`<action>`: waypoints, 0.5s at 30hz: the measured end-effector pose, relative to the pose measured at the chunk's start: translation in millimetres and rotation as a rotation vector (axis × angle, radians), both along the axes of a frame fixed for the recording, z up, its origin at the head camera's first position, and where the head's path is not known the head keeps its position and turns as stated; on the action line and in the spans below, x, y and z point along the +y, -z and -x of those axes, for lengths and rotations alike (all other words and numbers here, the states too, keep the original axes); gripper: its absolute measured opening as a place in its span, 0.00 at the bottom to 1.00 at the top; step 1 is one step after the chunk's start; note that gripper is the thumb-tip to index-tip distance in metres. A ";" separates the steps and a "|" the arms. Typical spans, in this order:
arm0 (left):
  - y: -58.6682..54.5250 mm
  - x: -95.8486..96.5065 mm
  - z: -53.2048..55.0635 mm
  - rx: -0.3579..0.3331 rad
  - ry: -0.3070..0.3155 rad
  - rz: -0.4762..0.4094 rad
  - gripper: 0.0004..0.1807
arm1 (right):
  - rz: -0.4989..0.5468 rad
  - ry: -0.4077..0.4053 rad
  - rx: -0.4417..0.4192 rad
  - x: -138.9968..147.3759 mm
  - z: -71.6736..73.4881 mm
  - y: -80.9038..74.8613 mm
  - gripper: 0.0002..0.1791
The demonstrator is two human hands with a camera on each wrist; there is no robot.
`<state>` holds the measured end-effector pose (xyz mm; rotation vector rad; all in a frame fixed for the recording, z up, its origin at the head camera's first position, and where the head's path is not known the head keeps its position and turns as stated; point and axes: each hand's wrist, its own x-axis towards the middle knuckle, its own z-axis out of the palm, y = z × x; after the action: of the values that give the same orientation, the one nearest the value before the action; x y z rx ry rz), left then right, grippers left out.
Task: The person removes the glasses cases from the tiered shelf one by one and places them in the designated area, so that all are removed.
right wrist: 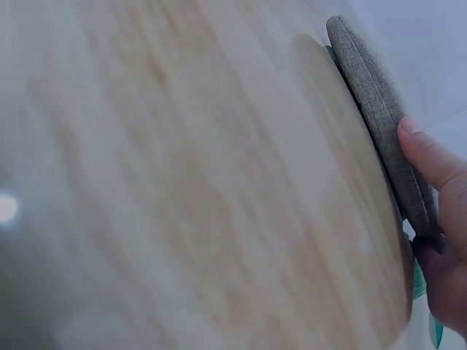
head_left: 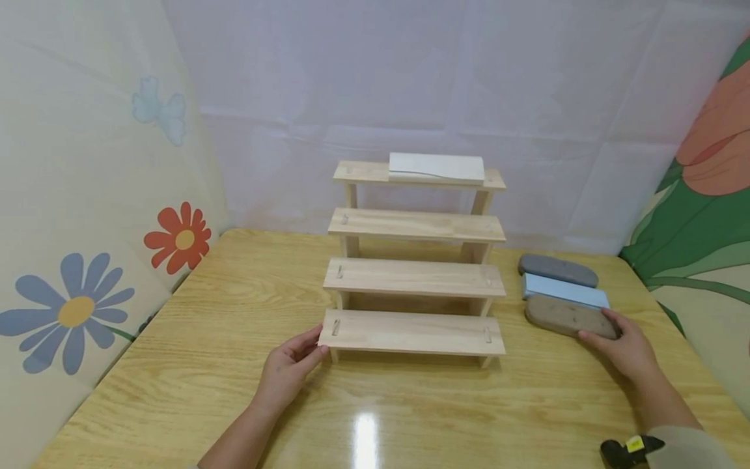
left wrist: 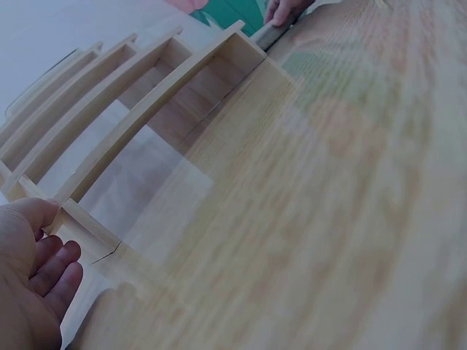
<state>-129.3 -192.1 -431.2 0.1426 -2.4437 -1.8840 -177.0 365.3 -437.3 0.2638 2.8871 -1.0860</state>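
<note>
A wooden four-step display stand stands mid-table. My left hand pinches the left end of its lowest step, thumb at the front edge; in the left wrist view the other fingers of that hand curl below the step's end. On the right, my right hand grips the near right end of a brown fabric glasses case. The right wrist view has the thumb along one side of this case and the fingers round its end. A white glasses case lies on the top step.
Behind the brown case lie a light blue case and a dark grey-blue case, side by side. The glossy wooden table runs back to a pale cloth. Flower-printed cloths hang at left and right.
</note>
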 end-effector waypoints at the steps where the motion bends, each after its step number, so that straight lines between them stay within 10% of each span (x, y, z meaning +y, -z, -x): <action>1: 0.0 -0.1 0.0 -0.003 -0.001 0.000 0.23 | -0.002 0.003 0.001 -0.2 0.2 0.0 0.53; 15: -0.3 -1.0 0.4 -0.026 0.004 0.010 0.24 | -0.005 0.064 -0.010 -2.4 3.7 -2.5 0.55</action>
<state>-129.7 -193.1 -430.8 0.1631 -2.4710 -1.8835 -180.8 362.8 -434.8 0.3627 2.8920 -1.0842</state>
